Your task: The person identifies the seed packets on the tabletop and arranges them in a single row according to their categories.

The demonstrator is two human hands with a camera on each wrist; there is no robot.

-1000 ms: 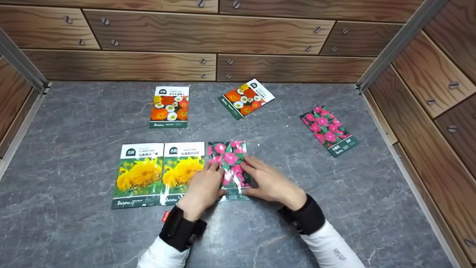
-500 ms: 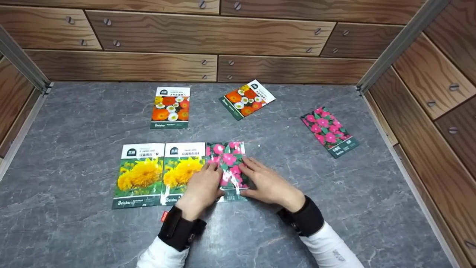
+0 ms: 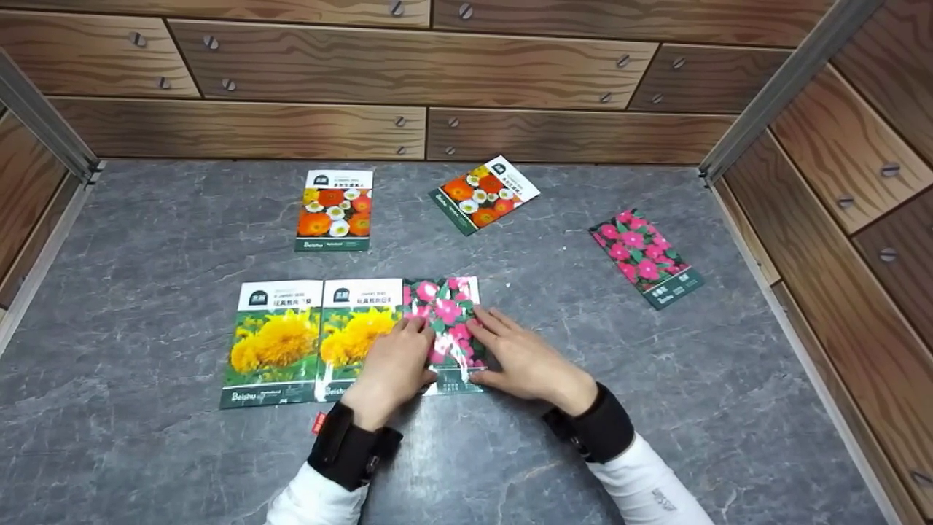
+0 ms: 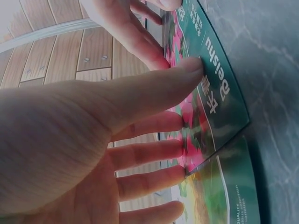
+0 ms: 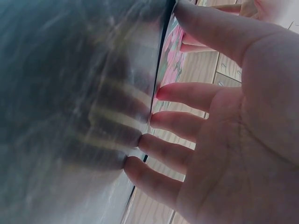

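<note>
A pink-flower seed packet [image 3: 450, 310] lies flat at the right end of a row, its left edge against a yellow-flower seed packet [image 3: 361, 294]. Another yellow-flower packet [image 3: 273, 343] forms the row's left end. My left hand [image 3: 393, 368] rests its fingertips on the pink packet and the neighbouring yellow one; in the left wrist view the thumb [image 4: 154, 88] presses the pink packet's green bottom band. At the pink packet's right edge, my right hand [image 3: 532, 363] touches down with extended fingers. The right wrist view shows some of those fingertips [image 5: 135, 163] on the tabletop beside it.
Behind the row lie an upright orange-and-white-flower packet [image 3: 334, 211] and a tilted matching one [image 3: 485, 195]. A second pink-flower packet [image 3: 645, 257] lies slanted at the right. Wood-patterned walls [image 3: 306, 131] border the grey marbled table [image 3: 175, 219] at the back and sides.
The pink packet under my hands has slid slightly left, from a small gap to right against the middle yellow packet. Both hands have shifted slightly left with it.
</note>
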